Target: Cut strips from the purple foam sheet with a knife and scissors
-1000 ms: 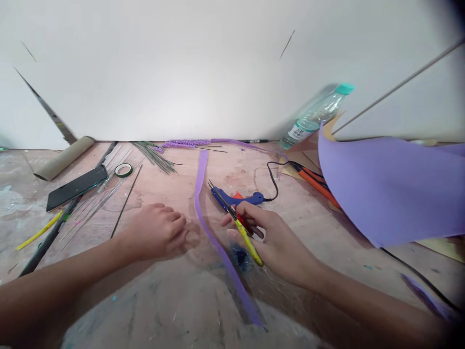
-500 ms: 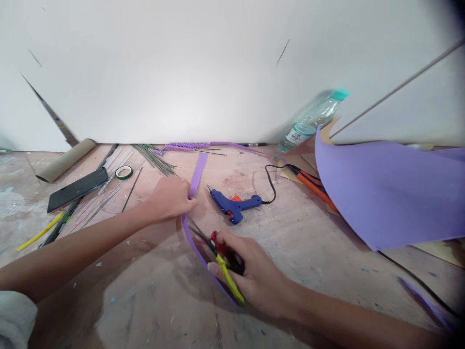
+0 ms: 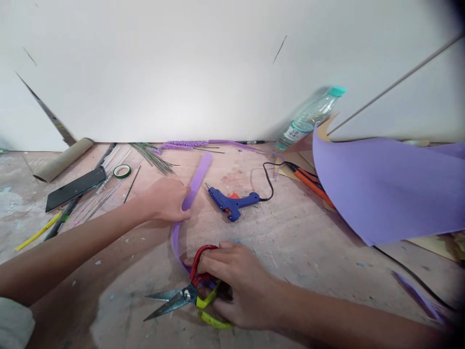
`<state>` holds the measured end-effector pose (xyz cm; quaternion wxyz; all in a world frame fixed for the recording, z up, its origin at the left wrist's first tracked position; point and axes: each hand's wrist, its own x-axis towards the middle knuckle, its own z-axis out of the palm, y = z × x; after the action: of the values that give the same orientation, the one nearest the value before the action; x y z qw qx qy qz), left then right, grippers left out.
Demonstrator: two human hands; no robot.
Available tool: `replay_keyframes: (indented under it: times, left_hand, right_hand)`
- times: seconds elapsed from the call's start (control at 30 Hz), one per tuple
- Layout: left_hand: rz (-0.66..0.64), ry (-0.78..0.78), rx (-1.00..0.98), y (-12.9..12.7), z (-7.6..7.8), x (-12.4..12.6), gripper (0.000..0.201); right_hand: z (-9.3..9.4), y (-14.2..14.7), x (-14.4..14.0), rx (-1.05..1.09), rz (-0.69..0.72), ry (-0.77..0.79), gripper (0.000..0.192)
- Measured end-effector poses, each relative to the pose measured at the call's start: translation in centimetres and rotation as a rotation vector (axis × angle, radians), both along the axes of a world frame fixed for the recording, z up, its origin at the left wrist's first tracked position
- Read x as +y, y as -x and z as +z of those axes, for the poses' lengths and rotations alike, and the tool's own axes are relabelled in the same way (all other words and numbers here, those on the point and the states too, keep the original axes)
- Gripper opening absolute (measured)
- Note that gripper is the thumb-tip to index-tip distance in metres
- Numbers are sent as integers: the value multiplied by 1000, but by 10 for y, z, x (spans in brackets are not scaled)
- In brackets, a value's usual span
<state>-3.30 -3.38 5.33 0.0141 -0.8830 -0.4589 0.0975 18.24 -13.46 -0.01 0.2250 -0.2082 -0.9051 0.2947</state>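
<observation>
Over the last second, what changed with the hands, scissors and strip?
The right hand drew the scissors back toward the body, blades now open and pointing left. The left hand reached forward and took hold of the purple strip, bending it into a curve. The glue gun, phone and bottle stayed put.

No writing can be read anywhere here. The only label is a white and teal band on the water bottle [image 3: 308,118], in the upper right of the frame, lying tilted against the wall; its print is too small and blurred to make out. The phone [image 3: 75,187] at the left shows a dark, blank screen.
</observation>
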Motion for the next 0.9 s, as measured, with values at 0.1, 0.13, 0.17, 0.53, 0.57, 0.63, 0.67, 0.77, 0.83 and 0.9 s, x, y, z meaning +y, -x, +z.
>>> replay_keyframes:
  times: [0.1, 0.13, 0.17, 0.53, 0.57, 0.63, 0.67, 0.77, 0.83, 0.9]
  left_hand:
    - [7, 25, 1, 2, 3, -6, 33]
    - [20, 31, 1, 1, 3, -7, 32]
    - [37, 36, 0, 1, 4, -9, 33]
    - [425, 194, -223, 4, -7, 0, 35]
    - [474, 203, -289, 7, -9, 5, 36]
    - [565, 235, -445, 14, -12, 15, 36]
    - [607, 258, -533, 18, -14, 21, 35]
    - [711, 334, -826, 27, -17, 35, 36]
    - [759, 361, -1025, 31, -18, 42, 36]
    - [797, 367, -1205, 33, -19, 47, 37]
  right_hand:
    - [-1, 0, 1, 8, -4, -6, 30]
    - [-1, 0, 1, 9, -5, -8, 31]
    - [-1, -1, 1, 8, -6, -14, 31]
    - [-3, -1, 1, -6, 44, -112, 27]
    - [-3, -1, 1, -5, 52, -122, 26]
    - [-3, -1, 0, -7, 56, -160, 23]
    - [-3, -1, -1, -16, 54, -186, 23]
    - [-3, -1, -3, -76, 84, -247, 16]
    - [-3, -1, -5, -118, 129, -238, 10]
    - [-1, -2, -4, -115, 149, -154, 10]
